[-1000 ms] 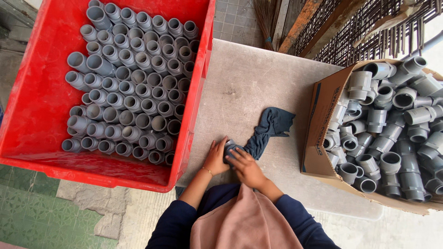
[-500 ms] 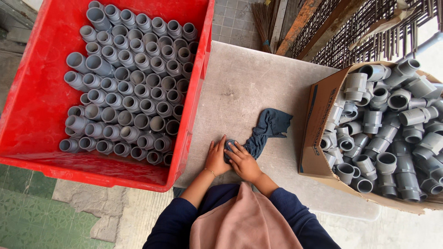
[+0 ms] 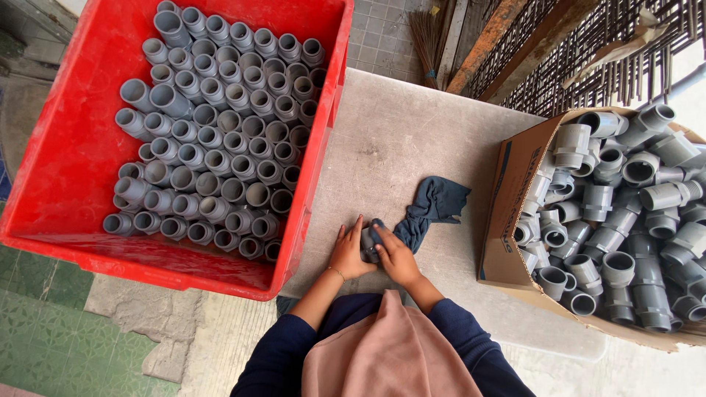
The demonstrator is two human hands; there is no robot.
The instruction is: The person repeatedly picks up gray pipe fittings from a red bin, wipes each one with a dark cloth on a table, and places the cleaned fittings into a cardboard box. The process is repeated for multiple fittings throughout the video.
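My left hand (image 3: 349, 254) and my right hand (image 3: 396, 259) meet at the near edge of a grey table (image 3: 397, 140). Between them sits a grey plastic pipe fitting (image 3: 370, 244), mostly hidden by my fingers. A dark blue cloth (image 3: 432, 206) is wrapped over the fitting under my right hand and trails away to the upper right across the table. Both hands are closed around the fitting and cloth.
A large red crate (image 3: 66, 147) on the left holds several rows of grey pipe fittings (image 3: 220, 140) standing upright. A cardboard box (image 3: 507, 220) on the right is piled with loose grey fittings (image 3: 625, 213). Rusty metal bars and a broom lie beyond the table.
My hands stay in the same spot on the fitting and cloth; only the view has shifted slightly.
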